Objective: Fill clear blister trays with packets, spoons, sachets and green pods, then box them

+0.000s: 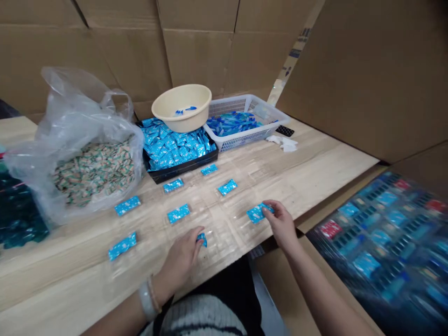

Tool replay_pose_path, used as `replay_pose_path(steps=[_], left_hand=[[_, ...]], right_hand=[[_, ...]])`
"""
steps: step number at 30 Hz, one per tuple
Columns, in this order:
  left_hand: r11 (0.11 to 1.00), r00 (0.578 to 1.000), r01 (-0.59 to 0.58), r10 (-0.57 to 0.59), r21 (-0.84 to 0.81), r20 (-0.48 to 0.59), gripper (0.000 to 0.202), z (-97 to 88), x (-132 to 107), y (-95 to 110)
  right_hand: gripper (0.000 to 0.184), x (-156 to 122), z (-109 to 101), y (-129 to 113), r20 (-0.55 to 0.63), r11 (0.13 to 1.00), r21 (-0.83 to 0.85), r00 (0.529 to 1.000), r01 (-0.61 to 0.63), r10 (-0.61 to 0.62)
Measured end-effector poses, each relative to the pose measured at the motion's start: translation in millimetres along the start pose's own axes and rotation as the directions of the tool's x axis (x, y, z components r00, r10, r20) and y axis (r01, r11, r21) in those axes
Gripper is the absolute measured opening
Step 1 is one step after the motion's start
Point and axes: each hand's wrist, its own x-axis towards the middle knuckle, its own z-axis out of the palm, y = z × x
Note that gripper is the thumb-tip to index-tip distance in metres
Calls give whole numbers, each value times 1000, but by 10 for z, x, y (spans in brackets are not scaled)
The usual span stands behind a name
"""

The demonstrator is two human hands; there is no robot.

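My left hand [182, 254] is closed near the table's front edge, with a small blue sachet [202, 240] poking out past its fingertips; most of the sachet is hidden. To the right, my right hand [283, 225] pinches the right end of another blue sachet [255, 213] between thumb and fingers, low over a clear plastic tray [241, 228]. Several similar trays cover the tabletop, hard to make out against the wood. Single blue sachets lie in some of them, such as one sachet [178, 213] in the middle and another sachet [122, 246] at the left.
A black box [182, 171] heaped with blue sachets bears a cream basin [203, 105]. Beside it stands a white basket [241, 138] of blue items. At left sits a plastic bag [80, 109] of small packets. Filled packs [381, 238] are stacked at lower right, below cardboard walls.
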Motion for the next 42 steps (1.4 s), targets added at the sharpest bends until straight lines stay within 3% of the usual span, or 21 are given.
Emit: replay_pose_path(steps=[3, 6, 8, 9, 11, 13, 17, 20, 22, 24, 26, 29, 31, 32, 33, 35, 37, 39, 40, 42], left_hand=[[979, 994, -99, 107, 179, -37, 28, 176, -8, 27], [954, 979, -125, 163, 274, -123, 31, 239, -31, -8], [933, 960, -195, 244, 301, -136, 33, 214, -102, -82], [913, 948, -264, 305, 312, -91, 33, 191, -145, -123], [855, 910, -407, 411, 323, 57, 37, 141, -220, -183], [818, 880, -475, 434, 324, 192, 46, 105, -248, -199], [852, 902, -423, 364, 309, 233, 51, 89, -184, -129], [878, 899, -413, 351, 241, 260, 53, 98, -166, -93], [885, 895, -412, 348, 218, 278, 59, 76, -177, -109], [875, 892, -430, 375, 221, 253, 64, -16, -115, -148], [855, 884, -465, 435, 229, 171, 59, -211, 134, -194], [874, 898, -421, 439, 242, -19, 33, -654, 950, -277], [949, 950, -175, 232, 261, -209, 31, -933, 1653, -355], [958, 963, -41, 113, 282, -244, 32, -1030, 1987, -398], [948, 975, 76, -6, 308, -222, 35, -1090, 2280, -440], [908, 970, 225, -175, 354, -167, 51, -1113, 2687, -507], [899, 972, 235, -214, 369, -98, 46, -1069, 2841, -560], [919, 986, 168, -164, 356, -42, 26, -1046, 2818, -636], [936, 992, 122, -119, 330, -29, 20, -1055, 2777, -688], [972, 997, 41, -26, 230, -68, 21, -1110, 2697, -808]], right_hand=[[23, -98, 181, 18, 65, 918, -346, 981, 195, -184], [24, -177, 228, -19, 136, 693, -633, 931, 345, -340], [25, -242, 176, -10, 261, 581, -655, 866, 483, -426], [26, -279, 141, 6, 363, 536, -618, 813, 575, -454], [27, -354, 81, 41, 553, 469, -505, 689, 725, -469], [29, -398, 56, 50, 641, 439, -445, 620, 781, -453], [34, -238, 198, -85, 623, 432, -441, 614, 787, -484], [37, 104, 493, -220, 561, 458, -469, 655, 755, -506], [36, 326, 697, -251, 590, 468, -470, 661, 749, -465], [33, 468, 830, -237, 657, 463, -443, 629, 768, -416], [30, 548, 882, -235, 689, 458, -415, 601, 786, -406], [31, 748, 956, -432, 622, 462, -434, 628, 773, -467], [32, 1025, 1148, -741, 578, 460, -451, 643, 765, -503], [31, 1197, 1304, -927, 582, 457, -459, 646, 762, -493], [31, 1374, 1491, -1114, 602, 463, -466, 653, 754, -458], [34, 1684, 1899, -1428, 635, 477, -559, 720, 678, -280], [31, 1860, 2228, -1603, 626, 475, -614, 756, 630, -192], [29, 1889, 2357, -1632, 626, 471, -630, 763, 617, -161], [27, 1869, 2323, -1600, 619, 483, -620, 764, 618, -183], [24, 1835, 2055, -1463, 536, 561, -577, 794, 594, -289]])
